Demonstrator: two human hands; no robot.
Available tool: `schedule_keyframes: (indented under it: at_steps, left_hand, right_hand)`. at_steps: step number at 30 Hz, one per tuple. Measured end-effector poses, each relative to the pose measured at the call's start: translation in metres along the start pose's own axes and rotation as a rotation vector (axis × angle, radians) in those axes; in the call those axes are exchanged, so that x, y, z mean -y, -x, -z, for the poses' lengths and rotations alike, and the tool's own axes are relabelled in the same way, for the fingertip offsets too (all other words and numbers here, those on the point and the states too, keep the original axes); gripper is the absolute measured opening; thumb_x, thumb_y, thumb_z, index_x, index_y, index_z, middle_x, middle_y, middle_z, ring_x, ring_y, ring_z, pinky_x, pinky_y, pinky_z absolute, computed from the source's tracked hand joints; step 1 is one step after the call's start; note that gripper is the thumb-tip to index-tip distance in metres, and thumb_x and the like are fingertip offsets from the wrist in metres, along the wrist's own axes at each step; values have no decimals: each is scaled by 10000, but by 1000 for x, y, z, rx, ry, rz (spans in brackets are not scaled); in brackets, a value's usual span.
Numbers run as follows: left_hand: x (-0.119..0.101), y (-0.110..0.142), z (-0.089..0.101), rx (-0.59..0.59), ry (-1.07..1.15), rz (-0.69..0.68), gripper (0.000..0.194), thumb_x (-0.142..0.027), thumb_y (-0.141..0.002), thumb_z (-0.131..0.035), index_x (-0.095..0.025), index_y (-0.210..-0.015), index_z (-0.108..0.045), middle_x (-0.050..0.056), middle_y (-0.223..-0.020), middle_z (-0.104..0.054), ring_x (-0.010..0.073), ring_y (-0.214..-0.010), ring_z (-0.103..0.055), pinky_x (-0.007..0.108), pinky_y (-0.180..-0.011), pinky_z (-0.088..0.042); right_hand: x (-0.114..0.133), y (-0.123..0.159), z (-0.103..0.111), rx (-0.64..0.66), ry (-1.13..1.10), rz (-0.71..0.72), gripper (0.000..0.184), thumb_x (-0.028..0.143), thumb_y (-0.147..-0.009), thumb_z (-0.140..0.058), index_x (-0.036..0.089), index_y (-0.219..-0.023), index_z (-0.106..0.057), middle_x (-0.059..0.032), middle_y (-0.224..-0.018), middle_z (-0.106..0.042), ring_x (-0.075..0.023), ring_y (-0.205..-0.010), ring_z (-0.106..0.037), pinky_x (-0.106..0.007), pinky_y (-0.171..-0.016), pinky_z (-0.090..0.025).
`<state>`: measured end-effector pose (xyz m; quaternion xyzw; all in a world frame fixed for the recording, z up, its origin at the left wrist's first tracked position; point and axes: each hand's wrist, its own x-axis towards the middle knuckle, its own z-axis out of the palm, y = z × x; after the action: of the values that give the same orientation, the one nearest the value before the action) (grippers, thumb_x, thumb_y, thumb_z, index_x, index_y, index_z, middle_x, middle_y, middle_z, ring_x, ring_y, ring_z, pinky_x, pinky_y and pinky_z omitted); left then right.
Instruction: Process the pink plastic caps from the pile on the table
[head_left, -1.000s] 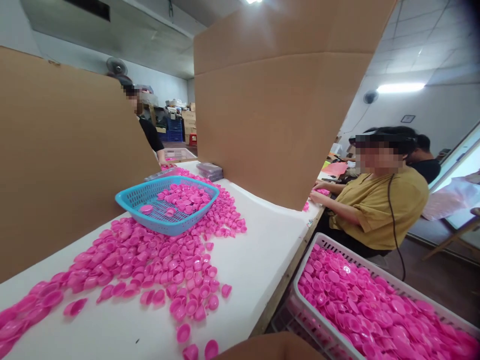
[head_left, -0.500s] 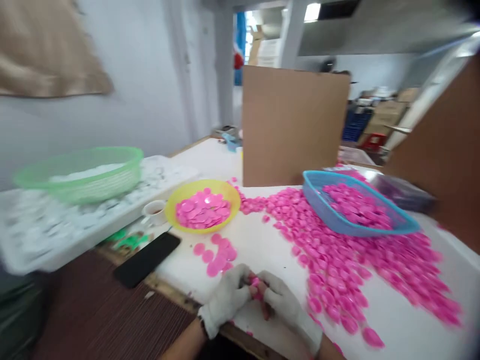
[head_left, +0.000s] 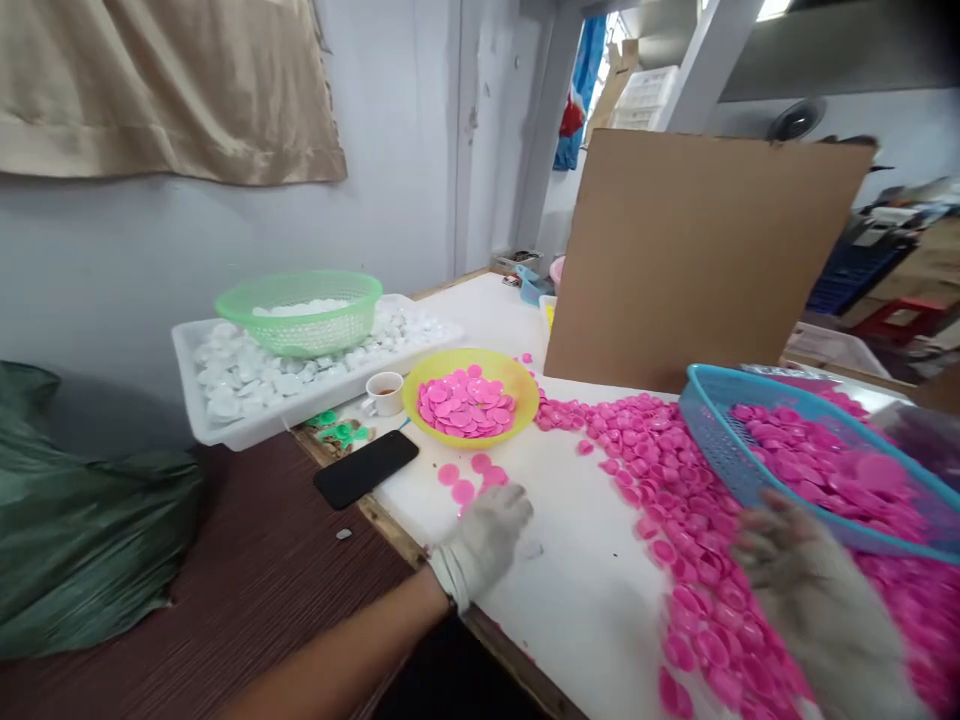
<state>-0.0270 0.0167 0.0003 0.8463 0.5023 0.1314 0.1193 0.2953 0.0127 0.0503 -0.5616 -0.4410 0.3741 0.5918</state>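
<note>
Both my hands wear white gloves. My left hand (head_left: pixel 486 540) rests on the white table (head_left: pixel 585 590) just below a few flat pink discs (head_left: pixel 466 478), fingers curled; what they hold, if anything, is hidden. My right hand (head_left: pixel 802 585) is blurred, fingers spread over the heap of pink caps (head_left: pixel 675 500), close to the blue basket (head_left: pixel 720 440) of caps. A yellow bowl (head_left: pixel 517 375) of pink discs stands beyond my left hand.
A black phone (head_left: pixel 365 468) and a small cup (head_left: pixel 385 392) sit at the table's left edge. A white tray (head_left: pixel 196 425) of white caps carries a green basket (head_left: pixel 300 310). A cardboard screen (head_left: pixel 697 250) stands behind; a green bag (head_left: pixel 75 530) lies at left.
My view has swung left from the co-worker and the crate to my own place. My hands, together on a pink piece half a second ago, have parted; the right moved to the cap heap.
</note>
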Motion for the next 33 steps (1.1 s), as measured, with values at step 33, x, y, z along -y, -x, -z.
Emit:
schedule_keyframes:
  at_steps: [33]
  left_hand:
    - [-19, 3, 1, 119, 97, 8, 188, -231, -886, -455, -205, -1058, -523, 55, -1056, -580, 181, -937, -565, 289, -769, -486]
  right_hand:
    - [-72, 76, -80, 597, 878, 334, 233, 137, -786, -421, 192, -964, -561, -75, -972, -605, -210, -922, -578, -340, -798, -488]
